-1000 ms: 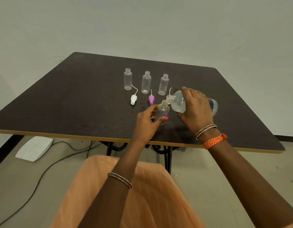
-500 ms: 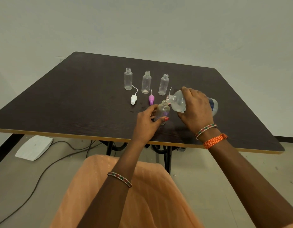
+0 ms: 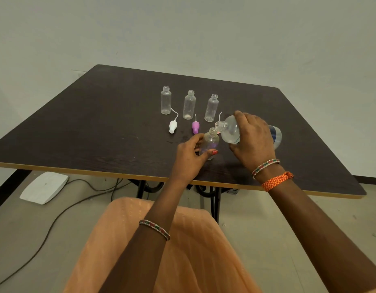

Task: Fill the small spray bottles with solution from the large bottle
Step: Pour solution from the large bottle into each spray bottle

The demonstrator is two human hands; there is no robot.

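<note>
Right now the right hand [image 3: 253, 140] wraps the large bottle [image 3: 231, 132], tipped so its mouth sits just above the neck of a small bottle [image 3: 210, 142] near the table's [image 3: 77, 127] front edge. The left hand [image 3: 189, 159] steadies that small bottle, thumb and fingers curled round its lower body. Three more small bottles [image 3: 189, 104] stand uncapped behind, with a white cap [image 3: 172, 126] and a pink cap [image 3: 195, 126] lying near them. Thin clear plastic like this is probably light and easily tipped, so a low hold suits it; the large bottle looks heavier and likely slick if wet, best gripped round its middle.
</note>
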